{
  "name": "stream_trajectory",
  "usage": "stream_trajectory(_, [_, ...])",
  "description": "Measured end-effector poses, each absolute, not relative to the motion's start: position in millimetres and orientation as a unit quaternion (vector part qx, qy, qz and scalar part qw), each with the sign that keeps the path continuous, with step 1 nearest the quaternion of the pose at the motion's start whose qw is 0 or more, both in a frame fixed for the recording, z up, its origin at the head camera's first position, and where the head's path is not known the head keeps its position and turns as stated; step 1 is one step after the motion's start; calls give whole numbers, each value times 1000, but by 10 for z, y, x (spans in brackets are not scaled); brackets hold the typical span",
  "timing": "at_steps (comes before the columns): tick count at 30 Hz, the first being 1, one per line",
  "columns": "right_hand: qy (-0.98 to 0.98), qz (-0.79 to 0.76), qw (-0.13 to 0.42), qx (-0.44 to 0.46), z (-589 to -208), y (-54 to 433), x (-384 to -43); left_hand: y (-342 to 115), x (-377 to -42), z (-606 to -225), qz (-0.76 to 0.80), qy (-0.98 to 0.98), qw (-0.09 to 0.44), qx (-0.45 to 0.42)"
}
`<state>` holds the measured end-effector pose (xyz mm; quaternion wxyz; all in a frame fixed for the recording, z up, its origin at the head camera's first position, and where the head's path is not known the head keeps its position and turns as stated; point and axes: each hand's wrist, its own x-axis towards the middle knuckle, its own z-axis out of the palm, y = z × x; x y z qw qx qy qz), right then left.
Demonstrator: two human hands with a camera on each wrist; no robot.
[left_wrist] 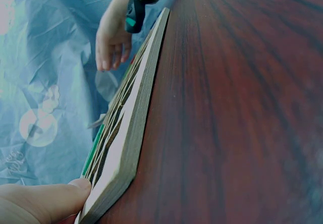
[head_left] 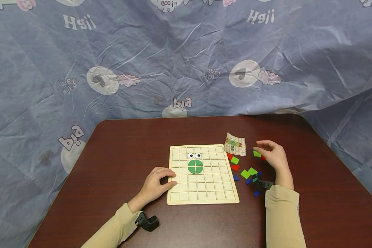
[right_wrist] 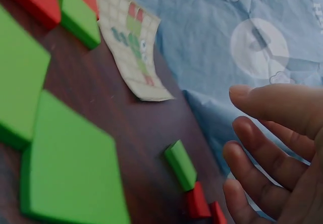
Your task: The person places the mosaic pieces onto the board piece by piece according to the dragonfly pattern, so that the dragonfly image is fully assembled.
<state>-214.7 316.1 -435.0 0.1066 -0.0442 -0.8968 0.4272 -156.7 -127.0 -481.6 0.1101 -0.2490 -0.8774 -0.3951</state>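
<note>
A pale wooden grid board (head_left: pixel 204 186) lies on the table, with a green disc of quarter pieces (head_left: pixel 195 166) and two eye pieces (head_left: pixel 194 156) on it. My left hand (head_left: pixel 157 182) rests at its left edge, thumb and fingertips touching the border; the left wrist view shows the thumb (left_wrist: pixel 65 199) on the edge. To the right, my right hand (head_left: pixel 274 156) hovers close over a light green block (head_left: pixel 257 154) and a red piece (head_left: pixel 263 157). In the right wrist view its fingers are loosely bent, apart from the thumb, with nothing between them.
A small pattern card (head_left: pixel 235 144) leans at the board's upper right corner. Light green blocks (head_left: pixel 245 174), red pieces (head_left: pixel 235 167) and blue pieces (head_left: pixel 257 193) lie scattered between the board and my right forearm. A patterned blue cloth (head_left: pixel 173 62) hangs behind the table (head_left: pixel 127 144).
</note>
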Motion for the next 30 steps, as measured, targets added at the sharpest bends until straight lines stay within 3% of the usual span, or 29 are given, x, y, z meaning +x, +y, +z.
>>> stream_trajectory(30, [-917,389,61,-59,-4481,3157,-2140,-1263,-1554,-4785,-397,-876,110,-250])
